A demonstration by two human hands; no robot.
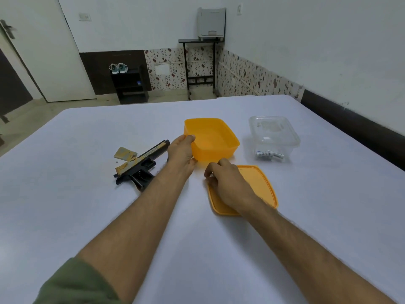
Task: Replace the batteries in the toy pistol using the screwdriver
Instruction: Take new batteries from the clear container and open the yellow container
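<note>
- The toy pistol [140,163] lies on its side on the white bed sheet [87,216], just left of the orange container [211,139], with its gold battery cover [125,153] off and lying against its far side
- A tiny speck that looks like the cover screw [116,160] sits on the sheet just beside that cover, left of the container; it is too small to be sure
- The left hand [182,151] grips the near-left wall of the orange container, thumb hooked over the rim and fingers curled round the corner
- The right hand [225,181] is curled just in front of the container, over the orange lid [258,185]; it may be pinching something small, but I cannot tell whether it holds anything
- Step in hand, as I judge it: the compartment is open and the work is at the containers, either dropping off old cells or fetching something
- The next move likely calls for reaching right of the orange container to the clear plastic box [274,137], where the batteries [269,154] lie, then seating them the right way round
- Count: one pistol, one loose cover, one orange container with one lid, one clear box; roughly three or four batteries, blurred together
- No screwdriver is visible anywhere around the container
</note>
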